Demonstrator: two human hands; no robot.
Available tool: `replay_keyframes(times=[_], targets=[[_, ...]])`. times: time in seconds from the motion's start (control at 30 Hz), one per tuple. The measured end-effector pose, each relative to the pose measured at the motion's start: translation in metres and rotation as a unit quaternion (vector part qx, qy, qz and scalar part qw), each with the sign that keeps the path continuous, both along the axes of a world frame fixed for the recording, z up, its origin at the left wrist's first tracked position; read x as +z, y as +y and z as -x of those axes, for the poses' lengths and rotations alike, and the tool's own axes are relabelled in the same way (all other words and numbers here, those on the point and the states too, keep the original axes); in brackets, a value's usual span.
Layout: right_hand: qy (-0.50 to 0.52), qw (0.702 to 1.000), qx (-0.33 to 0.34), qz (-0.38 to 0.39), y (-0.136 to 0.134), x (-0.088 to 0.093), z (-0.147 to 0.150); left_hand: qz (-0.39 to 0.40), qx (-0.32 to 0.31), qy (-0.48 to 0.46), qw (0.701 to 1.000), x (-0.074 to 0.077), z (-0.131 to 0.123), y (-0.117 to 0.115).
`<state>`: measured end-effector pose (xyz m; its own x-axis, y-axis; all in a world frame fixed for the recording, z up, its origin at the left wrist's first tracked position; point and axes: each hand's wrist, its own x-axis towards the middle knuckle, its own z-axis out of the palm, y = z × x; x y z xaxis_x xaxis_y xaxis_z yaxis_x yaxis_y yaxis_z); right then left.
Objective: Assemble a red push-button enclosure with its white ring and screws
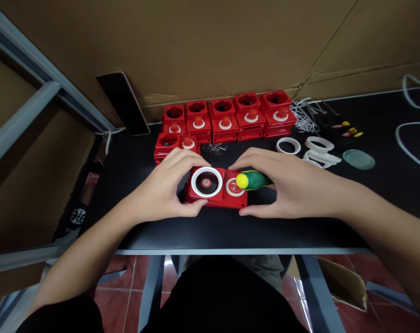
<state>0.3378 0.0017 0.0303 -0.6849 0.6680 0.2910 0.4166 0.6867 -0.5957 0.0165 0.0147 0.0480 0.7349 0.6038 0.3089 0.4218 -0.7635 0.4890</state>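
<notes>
A red plastic box [217, 198] lies on the black table [230, 226] in front of me. It has a round opening with a white ring [206, 182] and a small clear dome [233, 187] beside it. My left hand [164, 189] grips the box's left end with fingers curled around it. My right hand [293, 185] holds the box's right end and also clasps a green screwdriver handle with a yellow cap [251, 180], which lies across the box's right side.
Several finished red boxes [227, 118] stand in rows behind. White rings [288, 145], a clear green disc [358, 159], a pile of screws [305, 118] and small yellow-red parts [350, 129] lie at the right. A dark phone [123, 102] leans on the cardboard wall.
</notes>
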Motion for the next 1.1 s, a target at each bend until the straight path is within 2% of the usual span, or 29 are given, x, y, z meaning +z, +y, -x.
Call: replay_keyframes(times=[0.13,0.57,0.73,0.9,1.1], targets=[[-0.023,1.000,-0.011,-0.012,-0.004,0.000,0.001,0.029,0.004,0.011,0.999,0.000,0.001,0.002],[-0.124,0.991,-0.022,-0.052,-0.004,-0.003,0.001,0.050,0.015,0.036,0.998,-0.003,-0.001,0.003],[-0.118,0.992,-0.015,-0.047,-0.004,-0.003,0.001,0.056,0.017,0.039,0.998,-0.005,0.001,0.003],[-0.065,0.998,-0.012,-0.004,0.002,0.000,-0.004,0.077,0.028,0.050,0.995,-0.005,0.003,0.004],[-0.057,0.992,-0.110,-0.005,0.021,0.009,-0.013,0.089,0.038,0.044,0.994,-0.003,0.004,0.003]])
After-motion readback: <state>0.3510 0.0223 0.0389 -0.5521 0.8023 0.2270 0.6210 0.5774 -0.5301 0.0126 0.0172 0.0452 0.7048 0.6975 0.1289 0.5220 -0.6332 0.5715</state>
